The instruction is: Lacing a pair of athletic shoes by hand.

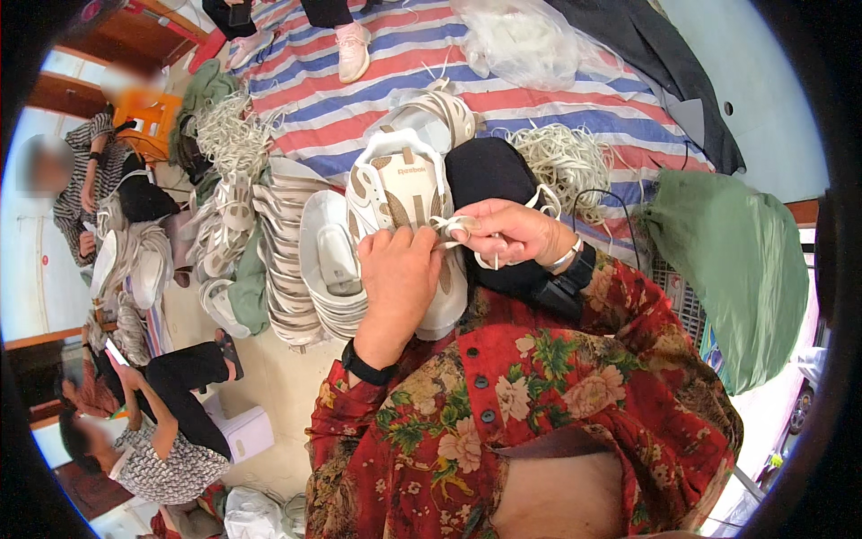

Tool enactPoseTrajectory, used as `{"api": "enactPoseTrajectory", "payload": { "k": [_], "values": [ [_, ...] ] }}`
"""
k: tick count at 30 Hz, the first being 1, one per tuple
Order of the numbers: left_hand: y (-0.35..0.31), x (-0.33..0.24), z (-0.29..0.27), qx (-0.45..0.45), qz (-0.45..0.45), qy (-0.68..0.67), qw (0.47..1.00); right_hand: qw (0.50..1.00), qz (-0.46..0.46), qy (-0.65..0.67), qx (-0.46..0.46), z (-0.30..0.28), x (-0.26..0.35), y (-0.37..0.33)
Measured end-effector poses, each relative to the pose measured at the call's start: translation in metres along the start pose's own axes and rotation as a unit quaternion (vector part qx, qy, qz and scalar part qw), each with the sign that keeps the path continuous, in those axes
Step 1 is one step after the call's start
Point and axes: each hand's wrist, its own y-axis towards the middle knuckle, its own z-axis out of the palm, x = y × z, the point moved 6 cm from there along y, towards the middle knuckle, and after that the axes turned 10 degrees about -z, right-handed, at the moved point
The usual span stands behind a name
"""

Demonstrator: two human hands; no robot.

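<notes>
A white and beige sneaker upper [416, 184] lies before me, its toe end toward my body. My left hand [397, 274] is closed on its lower part, fingers curled over the lace area. Just to the right, my right hand [523, 235] pinches a cream shoelace [446, 230] between thumb and fingers, and the lace runs to the shoe beside my left fingertips. A lace end hangs below the right hand, and loose loops show above it. Which eyelets the lace passes through is hidden by my fingers. Another similar shoe upper [442, 112] lies just beyond.
Nested shoe uppers [287, 256] and another stack [332, 256] stand left. Lace piles lie right [561, 166] and far left [232, 130]. A black cushion-like thing [489, 175] is under my right hand. Two people [90, 171] [171, 458] sit left; a pink shoe [353, 52] stands on the striped sheet.
</notes>
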Motion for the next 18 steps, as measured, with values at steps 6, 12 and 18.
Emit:
{"api": "enactPoseTrajectory", "payload": {
  "k": [6, 12, 18],
  "values": [
    [-0.014, 0.007, -0.004, -0.073, 0.028, -0.020, 0.997, 0.930, 0.030, -0.337, -0.143, 0.012, 0.020, -0.004],
    [-0.023, 0.005, 0.001, -0.094, 0.060, -0.087, 0.990, 0.942, -0.050, -0.282, -0.175, 0.008, 0.052, 0.022],
    [-0.021, 0.006, -0.005, -0.115, 0.020, -0.125, 0.985, 0.954, -0.200, -0.071, -0.213, -0.015, 0.127, 0.079]
  ]
}}
